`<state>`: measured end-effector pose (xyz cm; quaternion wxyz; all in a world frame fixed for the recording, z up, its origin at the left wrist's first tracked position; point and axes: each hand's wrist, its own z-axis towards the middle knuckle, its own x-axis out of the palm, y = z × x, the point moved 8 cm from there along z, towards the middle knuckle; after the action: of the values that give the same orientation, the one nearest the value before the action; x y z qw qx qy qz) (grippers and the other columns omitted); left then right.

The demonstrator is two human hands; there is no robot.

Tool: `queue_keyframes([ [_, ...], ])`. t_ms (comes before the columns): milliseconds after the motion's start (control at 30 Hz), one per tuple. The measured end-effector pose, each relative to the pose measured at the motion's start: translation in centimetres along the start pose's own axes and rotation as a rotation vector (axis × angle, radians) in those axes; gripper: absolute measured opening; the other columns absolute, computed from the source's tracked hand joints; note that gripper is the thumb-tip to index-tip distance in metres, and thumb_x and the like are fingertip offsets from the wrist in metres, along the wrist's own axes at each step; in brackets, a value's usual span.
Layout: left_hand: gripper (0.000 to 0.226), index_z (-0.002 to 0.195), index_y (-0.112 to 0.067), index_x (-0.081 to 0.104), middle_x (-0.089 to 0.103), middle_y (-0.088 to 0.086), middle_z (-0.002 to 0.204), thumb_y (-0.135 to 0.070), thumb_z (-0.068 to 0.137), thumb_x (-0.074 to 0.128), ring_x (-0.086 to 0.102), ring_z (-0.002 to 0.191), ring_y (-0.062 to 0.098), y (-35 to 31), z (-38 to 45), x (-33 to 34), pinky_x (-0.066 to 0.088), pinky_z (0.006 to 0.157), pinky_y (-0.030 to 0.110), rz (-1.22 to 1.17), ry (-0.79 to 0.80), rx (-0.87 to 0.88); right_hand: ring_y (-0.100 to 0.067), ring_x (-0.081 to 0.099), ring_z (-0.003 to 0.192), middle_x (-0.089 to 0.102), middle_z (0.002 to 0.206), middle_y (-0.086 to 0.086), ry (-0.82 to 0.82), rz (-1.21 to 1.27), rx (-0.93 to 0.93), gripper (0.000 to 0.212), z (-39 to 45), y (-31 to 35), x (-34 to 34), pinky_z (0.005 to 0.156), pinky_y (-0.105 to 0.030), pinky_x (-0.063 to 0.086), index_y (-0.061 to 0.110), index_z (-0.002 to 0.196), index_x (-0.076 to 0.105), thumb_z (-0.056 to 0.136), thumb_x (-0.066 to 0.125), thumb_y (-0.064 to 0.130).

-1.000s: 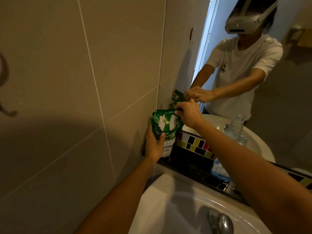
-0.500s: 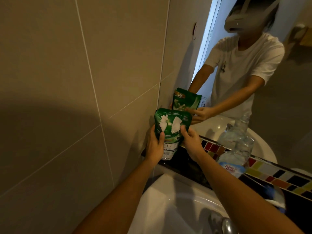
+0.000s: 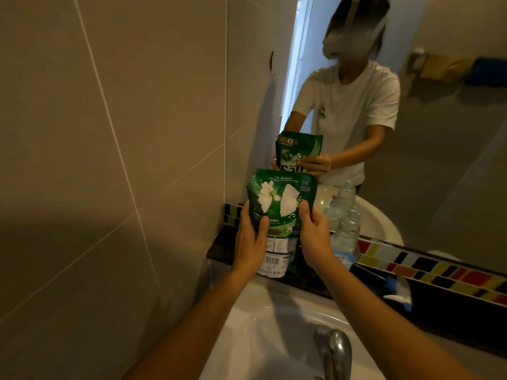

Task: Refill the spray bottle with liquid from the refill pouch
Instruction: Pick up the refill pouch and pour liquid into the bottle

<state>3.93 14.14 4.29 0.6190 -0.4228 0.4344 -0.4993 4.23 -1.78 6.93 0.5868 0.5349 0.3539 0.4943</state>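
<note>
Pouch (image 3: 282,207) upright, green with white flower print, barcode panel at its lower end, held up in front of the mirror (image 3: 411,160) and above the dark surface (image 3: 219,248) behind the sink (image 3: 260,325). Whether its base touches that surface: cannot tell. Left hand (image 3: 251,242) grips the pouch's left edge, thumb across the front, fingers wrapped behind. Right hand (image 3: 314,237) pinches the pouch's right edge, thumb on the front, fingers curled behind. Both arms reach in over the sink.

Clear plastic bottle (image 3: 347,231) stands just right of the pouch, against the mirror, open neck at the top, blue-and-white label low down, partly hidden by the right hand. Blue and white item (image 3: 397,290) lies on the surface further right of the pouch, blurred, possibly the spray head; cannot confirm.

Multicoloured tile strip (image 3: 439,267) runs along the base of the mirror, right of the pouch. Metal tap (image 3: 336,352) sits at the near rim of the sink, below the pouch. Beige tiled wall (image 3: 109,160) to the pouch's left. Mirror shows the pouch's other face and a person in a white T-shirt.
</note>
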Motion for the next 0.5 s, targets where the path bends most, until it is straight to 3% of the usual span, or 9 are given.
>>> queue_keyframes([
  [67,0.085,0.155,-0.033,0.009,0.031,0.001,0.159,-0.071,0.085,0.041,0.038,0.141,0.013,-2.2,-1.1,1.9,0.039,0.109,0.030,0.022,0.057,0.082,-0.030,0.071,0.097,0.074,0.103,-0.015,-0.040,-0.005,-0.037,0.025,-0.7,2.5,-2.1,0.083,-0.047,0.058,0.017,0.100,0.067,0.099,0.047,0.032],
  [167,0.081,0.153,-0.036,-0.007,0.010,0.000,0.164,-0.056,0.093,0.044,0.021,0.141,0.004,-5.3,-3.2,5.3,0.028,0.110,0.025,0.094,0.144,0.185,-0.028,0.072,0.096,0.074,0.102,-0.013,-0.100,-0.024,-0.071,0.023,-1.6,6.0,-5.5,0.082,-0.044,0.058,0.020,0.099,0.067,0.100,0.047,0.030],
  [333,0.073,0.147,-0.046,-0.004,0.015,0.000,0.156,-0.038,0.098,0.049,0.029,0.132,-0.008,-8.3,-6.0,11.2,0.029,0.103,0.002,0.023,0.249,0.246,-0.030,0.072,0.092,0.074,0.096,-0.012,-0.235,-0.151,-0.096,0.023,-3.1,9.5,-12.3,0.079,-0.046,0.059,0.017,0.094,0.068,0.099,0.049,0.029],
  [367,0.073,0.146,-0.050,-0.004,0.017,-0.001,0.155,-0.039,0.097,0.050,0.032,0.131,-0.008,-8.5,-6.6,12.3,0.033,0.106,0.006,0.000,0.280,0.242,-0.029,0.072,0.091,0.074,0.094,-0.011,-0.257,-0.171,-0.098,0.023,-3.5,10.1,-13.6,0.077,-0.045,0.060,0.020,0.091,0.067,0.099,0.048,0.028],
  [433,0.073,0.144,-0.059,-0.004,0.018,-0.002,0.156,-0.046,0.096,0.049,0.034,0.138,0.008,-8.5,-7.7,14.7,0.040,0.110,0.028,-0.009,0.332,0.221,-0.026,0.072,0.086,0.074,0.092,-0.009,-0.297,-0.205,-0.095,0.022,-4.0,10.9,-16.0,0.073,-0.041,0.060,0.023,0.087,0.066,0.100,0.048,0.028],
  [500,0.073,0.143,-0.062,-0.006,0.019,-0.002,0.157,-0.052,0.095,0.048,0.035,0.141,0.020,-8.5,-8.7,16.9,0.041,0.109,0.037,-0.008,0.377,0.191,-0.023,0.071,0.084,0.073,0.092,-0.008,-0.338,-0.246,-0.083,0.022,-4.3,11.4,-18.4,0.071,-0.039,0.060,0.024,0.087,0.065,0.099,0.048,0.028],
])
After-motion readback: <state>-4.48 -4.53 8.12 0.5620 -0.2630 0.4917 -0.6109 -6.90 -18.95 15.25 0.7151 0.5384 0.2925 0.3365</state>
